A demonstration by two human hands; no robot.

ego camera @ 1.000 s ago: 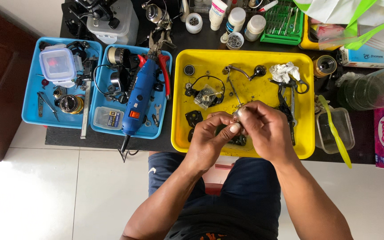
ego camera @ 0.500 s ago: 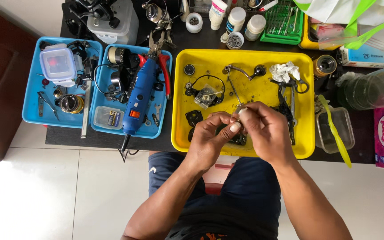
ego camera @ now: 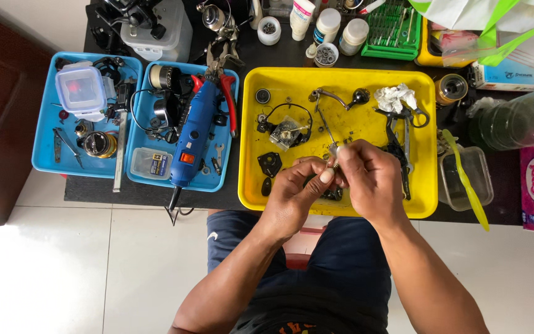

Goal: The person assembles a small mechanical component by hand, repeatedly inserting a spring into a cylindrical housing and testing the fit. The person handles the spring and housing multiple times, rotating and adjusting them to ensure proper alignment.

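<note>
Yellow tray [ego camera: 428, 204] as reference. Both hands meet over its near middle. Left hand [ego camera: 295, 195] and right hand [ego camera: 369, 179] each pinch a small metal part [ego camera: 334, 154], fingertips clamped on it from opposite sides, seemingly to steady it close under the eye; its exact kind is too small to tell. Crumpled tissue [ego camera: 394, 97] lies at the tray's far right. Blue rotary tool [ego camera: 193, 133] rests left of the tray, well apart.
</note>
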